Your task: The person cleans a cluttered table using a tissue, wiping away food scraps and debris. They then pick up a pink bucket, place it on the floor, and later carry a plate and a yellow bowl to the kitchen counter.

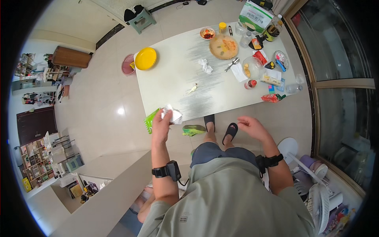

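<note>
My left hand (160, 125) is closed around a crumpled white tissue (173, 114) at the near left corner of the white table (169, 89). Right beside that hand lies a green packet (151, 119), partly covered by my fingers. My right hand (252, 128) hangs in the air off the near edge, fingers loosely bent with nothing in them. Across the tabletop sit a small pale scrap (193, 88), another crumpled tissue (205, 66) and a yellow plate (145, 59) at the far left.
A round wooden tray (224, 46), a bowl of food (207, 33), a spoon (232, 64), a glass bowl (252, 68), bottles and packets crowd the table's right side. A pink bin (128, 65) stands left of it. A standing fan (318, 205) is at my right.
</note>
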The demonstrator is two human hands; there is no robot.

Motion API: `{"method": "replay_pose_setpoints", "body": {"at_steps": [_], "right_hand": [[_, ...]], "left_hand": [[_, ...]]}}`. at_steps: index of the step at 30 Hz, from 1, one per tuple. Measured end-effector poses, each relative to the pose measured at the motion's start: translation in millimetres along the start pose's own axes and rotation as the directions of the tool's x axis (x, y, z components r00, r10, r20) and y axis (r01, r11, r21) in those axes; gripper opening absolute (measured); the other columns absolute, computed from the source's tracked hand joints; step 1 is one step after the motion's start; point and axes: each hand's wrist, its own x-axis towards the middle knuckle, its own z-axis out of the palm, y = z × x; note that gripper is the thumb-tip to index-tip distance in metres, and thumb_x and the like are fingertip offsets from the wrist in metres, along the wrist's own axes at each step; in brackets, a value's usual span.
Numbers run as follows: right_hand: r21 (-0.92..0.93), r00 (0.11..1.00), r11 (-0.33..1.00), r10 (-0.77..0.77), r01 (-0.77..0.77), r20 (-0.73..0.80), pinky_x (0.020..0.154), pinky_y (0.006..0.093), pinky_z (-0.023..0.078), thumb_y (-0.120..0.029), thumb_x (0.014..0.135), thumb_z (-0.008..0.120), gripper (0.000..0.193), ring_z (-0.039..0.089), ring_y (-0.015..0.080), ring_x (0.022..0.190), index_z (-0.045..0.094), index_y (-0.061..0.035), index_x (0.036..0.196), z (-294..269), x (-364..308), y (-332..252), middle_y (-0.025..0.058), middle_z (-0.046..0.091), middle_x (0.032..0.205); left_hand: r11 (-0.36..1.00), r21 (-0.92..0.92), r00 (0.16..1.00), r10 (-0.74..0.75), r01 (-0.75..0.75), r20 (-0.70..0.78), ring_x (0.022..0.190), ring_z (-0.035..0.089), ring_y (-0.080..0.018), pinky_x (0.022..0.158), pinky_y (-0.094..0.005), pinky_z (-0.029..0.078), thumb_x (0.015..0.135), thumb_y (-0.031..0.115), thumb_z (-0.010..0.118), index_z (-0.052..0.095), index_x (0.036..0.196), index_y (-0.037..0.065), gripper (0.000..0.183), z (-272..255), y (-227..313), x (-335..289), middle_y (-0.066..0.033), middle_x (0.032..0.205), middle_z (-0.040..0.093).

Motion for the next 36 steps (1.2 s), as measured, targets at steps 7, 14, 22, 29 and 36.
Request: {"method": "replay_pose_setpoints", "body": {"at_steps": [7, 14, 22, 29, 36], "right_hand": [[0.114, 0.993, 0.987, -0.116, 0.111, 0.033, 0.082, 0.0282, 0.051, -0.015, 0.089, 0.063, 0.036, 0.064, 0.0162, 0.094, 0.058, 0.003, 0.119, 52.0, 54.7, -84.4, 0.013, 0.068, 0.105], [0.241, 0.999, 0.969, -0.047, 0.048, -0.007, 0.067, 0.0251, 0.049, -0.012, 0.09, 0.061, 0.027, 0.061, 0.0114, 0.077, 0.059, 0.0046, 0.111, 72.4, 90.6, -105.7, 0.007, 0.066, 0.094], [0.177, 0.918, 0.929, 0.355, -0.325, -0.178, 0.047, 0.028, 0.046, -0.012, 0.08, 0.065, 0.03, 0.058, 0.0136, 0.059, 0.064, 0.0024, 0.106, 27.3, 96.6, 2.4, 0.0073, 0.065, 0.082], [0.264, 0.762, 0.843, 0.536, -0.468, -0.363, 0.047, 0.0328, 0.052, -0.008, 0.077, 0.062, 0.03, 0.064, 0.0196, 0.061, 0.067, -0.0003, 0.105, -16.6, 110.3, 101.3, 0.0113, 0.068, 0.083], [0.084, 0.621, 0.936, 0.293, -0.343, -0.727, 0.074, 0.039, 0.054, -0.023, 0.074, 0.07, 0.035, 0.067, 0.0337, 0.083, 0.065, 0.0008, 0.101, -113.8, 147.4, 189.5, 0.0215, 0.068, 0.092]], "left_hand": [[0.977, -0.151, 0.934, -0.089, 0.149, 0.347, 0.075, 0.062, -0.0096, 0.064, -0.0242, 0.05, 0.092, 0.017, 0.062, 0.064, 0.106, 0.002, 0.021, 40.8, -6.9, 52.0, -0.002, 0.087, 0.067], [0.946, -0.108, 0.856, -0.225, 0.307, 0.465, 0.06, 0.051, -0.0082, 0.054, -0.0228, 0.042, 0.097, 0.033, 0.054, 0.062, 0.104, 0.004, 0.031, 75.0, -5.3, 62.6, 0.0008, 0.076, 0.06], [0.82, -0.239, 0.819, -0.399, 0.52, 0.413, 0.055, 0.048, -0.0095, 0.051, -0.0254, 0.041, 0.097, 0.054, 0.037, 0.061, 0.105, 0.005, 0.056, 35.5, -22.8, 94.3, 0.0039, 0.071, 0.053], [0.884, -0.251, 0.888, -0.298, 0.395, 0.35, 0.072, 0.056, -0.014, 0.065, -0.0265, 0.049, 0.081, 0.001, 0.045, 0.058, 0.114, -0.003, 0.036, 14.4, -21.4, 98.0, -0.0032, 0.085, 0.058], [0.913, -0.169, 0.899, -0.307, 0.371, 0.313, 0.078, 0.062, -0.0145, 0.068, -0.0271, 0.051, 0.091, 0.009, 0.062, 0.062, 0.105, 0.0, 0.016, 42.4, -19.5, 87.1, -0.0065, 0.091, 0.066]]}}
